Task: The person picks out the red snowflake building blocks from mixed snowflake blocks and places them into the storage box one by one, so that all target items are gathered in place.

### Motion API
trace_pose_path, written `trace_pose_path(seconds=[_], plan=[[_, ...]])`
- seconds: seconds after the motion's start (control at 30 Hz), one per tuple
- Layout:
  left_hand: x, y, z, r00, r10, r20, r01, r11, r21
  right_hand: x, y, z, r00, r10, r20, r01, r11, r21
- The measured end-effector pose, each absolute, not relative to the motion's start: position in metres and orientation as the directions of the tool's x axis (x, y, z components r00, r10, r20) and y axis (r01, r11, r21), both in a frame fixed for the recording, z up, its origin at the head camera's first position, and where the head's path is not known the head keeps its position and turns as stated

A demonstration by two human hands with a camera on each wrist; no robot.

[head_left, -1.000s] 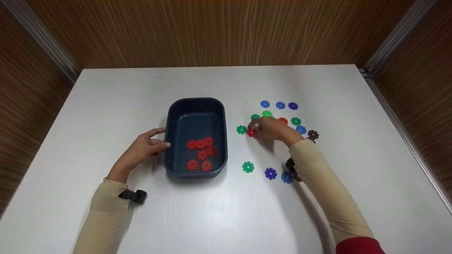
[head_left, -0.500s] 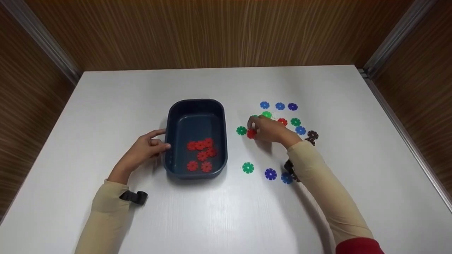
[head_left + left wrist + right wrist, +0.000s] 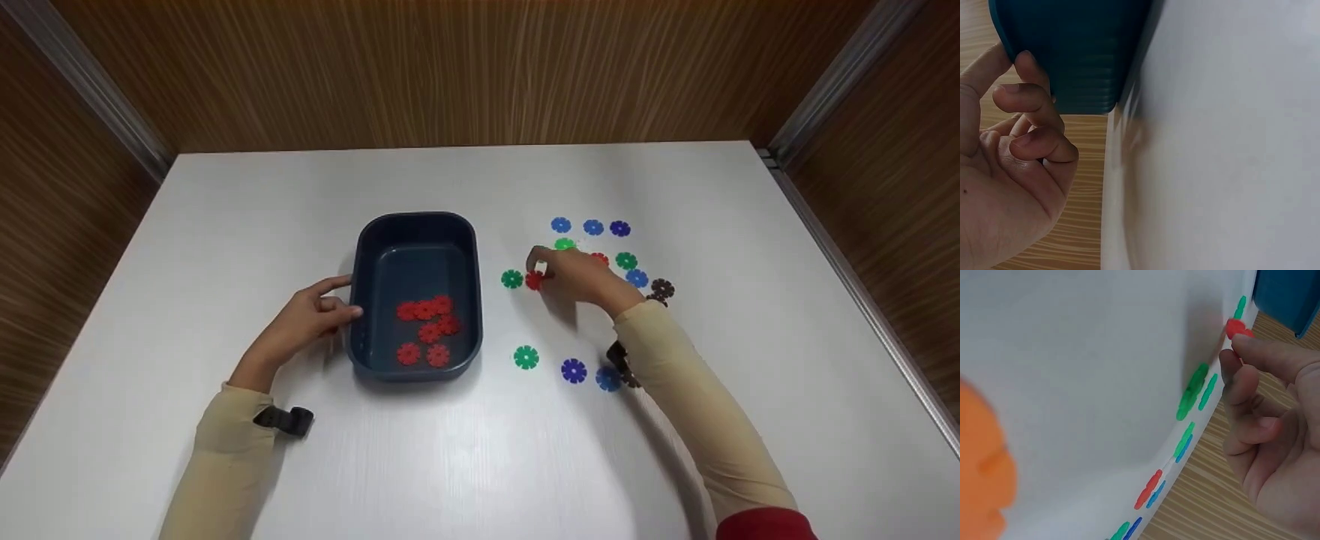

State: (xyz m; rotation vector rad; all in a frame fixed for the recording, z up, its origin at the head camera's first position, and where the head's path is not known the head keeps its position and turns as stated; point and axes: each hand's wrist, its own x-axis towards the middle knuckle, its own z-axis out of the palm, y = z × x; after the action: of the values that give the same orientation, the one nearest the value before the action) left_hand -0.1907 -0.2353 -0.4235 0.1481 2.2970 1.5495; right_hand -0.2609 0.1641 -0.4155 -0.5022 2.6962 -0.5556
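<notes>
In the head view, a dark blue plastic tub (image 3: 367, 262) stands left of the table's middle, with several red notched discs (image 3: 430, 332) lying in its near half. My left hand (image 3: 311, 315) holds the tub's left rim; in the left wrist view the thumb hooks over the edge and a finger (image 3: 1027, 64) touches the outer wall. My right hand (image 3: 577, 275) is among the scattered discs, right of the tub. Thumb and index finger pinch a red disc (image 3: 534, 280), also visible at the fingertips in the right wrist view (image 3: 1235, 328). Beneath that hand some discs are hidden.
Beside the pinched disc lies a green disc (image 3: 512, 279). Blue discs (image 3: 593, 227) lie behind the right hand, brown ones (image 3: 663, 288) at its right. Nearer are a green (image 3: 526, 358) and a dark blue disc (image 3: 574, 371). A blurred orange disc shape (image 3: 985, 467) fills the right wrist view's left edge.
The right thumb and index finger have closed on the red disc, which has risen slightly. My left hand and the tub stay where they were.
</notes>
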Motion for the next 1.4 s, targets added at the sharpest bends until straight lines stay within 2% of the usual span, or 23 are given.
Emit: trace_pose_path(seconds=[0.13,0.7,1.17,1.4], plan=[[-0.191,-0.235,-0.422,-0.927,0.287,-0.243,-0.122,0.380,0.917,-0.262,0.162,-0.409,-0.887,-0.395,-0.240,-0.268,0.863,-0.429],[-0.194,-0.236,-0.425,-0.933,0.277,-0.231,-0.109,0.395,0.912,-0.265,0.134,-0.379,-0.905,-0.386,-0.177,-0.207,0.766,-0.608],[-0.193,-0.241,-0.424,-0.931,0.286,-0.225,-0.107,0.375,0.921,-0.259,0.101,-0.371,-0.873,-0.487,-0.014,-0.346,0.640,-0.686],[-0.192,-0.240,-0.423,-0.930,0.286,-0.230,-0.112,0.374,0.921,-0.254,0.085,-0.368,-0.857,-0.514,-0.011,-0.379,0.645,-0.664]])
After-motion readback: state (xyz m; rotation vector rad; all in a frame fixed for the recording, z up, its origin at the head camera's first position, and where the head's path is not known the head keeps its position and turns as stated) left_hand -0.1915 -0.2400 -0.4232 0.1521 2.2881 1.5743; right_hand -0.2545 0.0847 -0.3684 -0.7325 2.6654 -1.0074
